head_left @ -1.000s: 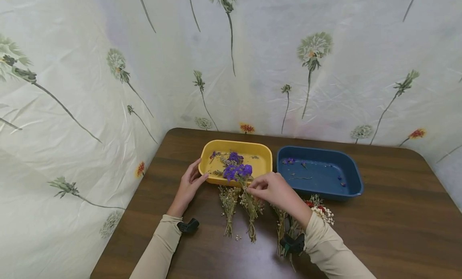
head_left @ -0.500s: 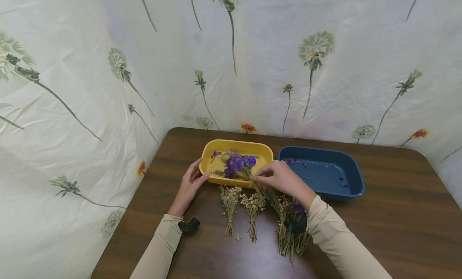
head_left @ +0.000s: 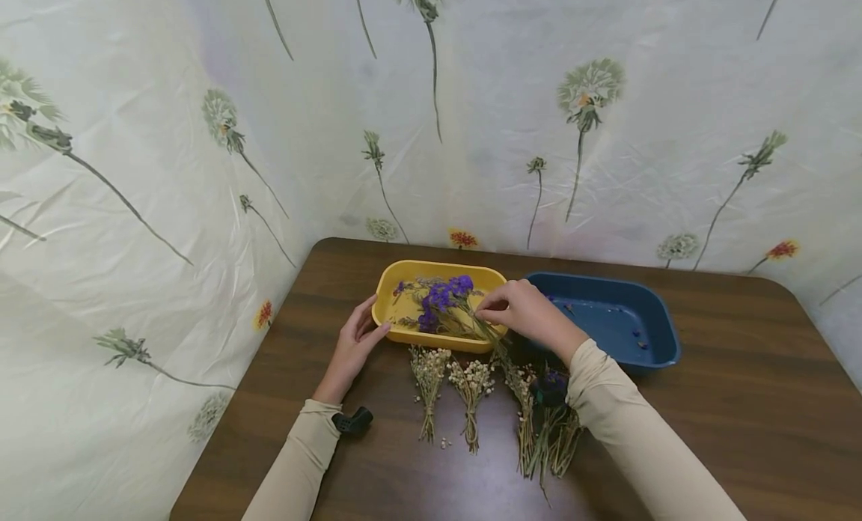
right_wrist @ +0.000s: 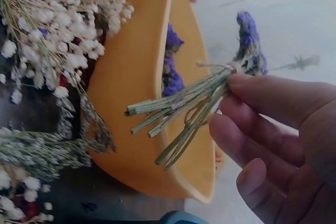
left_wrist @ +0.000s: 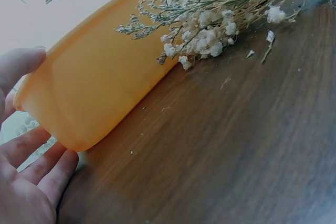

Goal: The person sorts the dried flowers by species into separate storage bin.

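Observation:
My right hand (head_left: 528, 311) pinches a small twine-tied bunch of dried purple flowers (right_wrist: 248, 38) between thumb and fingertips, over the right part of the yellow tray (head_left: 411, 339). Its cut green stems (right_wrist: 178, 107) point back toward the tray's near side. More purple flowers (right_wrist: 172, 80) lie in the tray, partly hidden behind its wall. My left hand (head_left: 352, 345) holds the tray's near-left corner, thumb at the rim (left_wrist: 31, 85) and the other fingers along the outside.
A blue tray (head_left: 619, 337) with a few loose petals stands to the right, partly behind my right hand. In front lie tied bunches of dried white flowers (head_left: 427, 371) and several more bunches (head_left: 525, 409) under my right forearm. Bits of blossom (head_left: 444, 443) dot the wooden table (head_left: 377, 476).
My right hand has moved right and slightly away from me with the purple bunch, from the yellow tray's near rim to over its right part. The left hand has stayed at the tray's corner.

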A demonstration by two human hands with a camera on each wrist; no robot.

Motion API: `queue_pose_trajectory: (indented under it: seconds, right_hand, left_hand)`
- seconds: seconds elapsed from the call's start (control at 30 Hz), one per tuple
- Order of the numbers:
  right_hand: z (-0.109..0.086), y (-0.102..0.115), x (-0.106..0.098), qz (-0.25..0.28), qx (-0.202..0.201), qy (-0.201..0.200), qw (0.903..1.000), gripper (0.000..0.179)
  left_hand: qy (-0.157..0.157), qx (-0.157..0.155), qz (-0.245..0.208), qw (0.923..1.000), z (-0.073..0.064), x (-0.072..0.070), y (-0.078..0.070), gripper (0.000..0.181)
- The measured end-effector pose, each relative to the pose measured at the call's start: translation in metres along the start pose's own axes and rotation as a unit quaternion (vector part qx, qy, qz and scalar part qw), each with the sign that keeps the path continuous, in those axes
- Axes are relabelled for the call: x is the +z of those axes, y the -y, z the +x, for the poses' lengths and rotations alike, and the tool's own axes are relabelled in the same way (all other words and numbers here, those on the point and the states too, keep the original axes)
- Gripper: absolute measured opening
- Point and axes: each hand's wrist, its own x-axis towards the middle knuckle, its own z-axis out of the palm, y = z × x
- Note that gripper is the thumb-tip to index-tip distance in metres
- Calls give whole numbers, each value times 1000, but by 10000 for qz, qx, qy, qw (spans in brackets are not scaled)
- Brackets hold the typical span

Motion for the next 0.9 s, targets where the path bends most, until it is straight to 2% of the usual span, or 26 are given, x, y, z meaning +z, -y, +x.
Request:
queue_pose_trajectory:
  seconds: [0.23,0.4,0.63,0.9]
  right_hand:
    - [17,5,-6,-539,-237,284,9979,13]
    - [29,10,-6,-631,-193,601,9960,15]
    - [49,12,6,-605,-179,770,9950,14]
    - [61,11,20,-1011,-317,994,9894,14]
  left_hand:
    - [6,30,0,10000,0,0,0,66]
    - [9,31,31,10000,0,1,-1,66]
    - [22,18,39,10000,0,1,-2,65]
    - [-3,44,22,10000,0,0,-1,63]
